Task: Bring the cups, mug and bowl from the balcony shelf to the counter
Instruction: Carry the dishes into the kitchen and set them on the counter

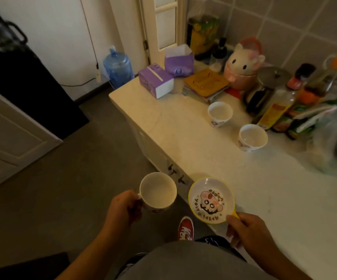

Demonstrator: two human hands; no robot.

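Observation:
My left hand [123, 207] grips the handle of a white mug [158, 191], held upright over the floor just left of the counter's front edge. My right hand [248, 231] holds a yellow-rimmed bowl [211, 200] with a cartoon face printed inside, by its small yellow handle; the bowl hangs over the counter's near edge. Two white cups stand upright on the pale counter [234, 174]: the far one [219, 114] is near the bottles, the other [253, 137] is closer and to the right.
Along the tiled wall stand sauce bottles [274, 110], a glass pot [264, 87], a pig-shaped jar [242, 65] and plastic bags [335, 142]. Purple tissue boxes [156, 80] and books [206, 83] fill the far end. A blue water jug [117, 67] stands on the floor.

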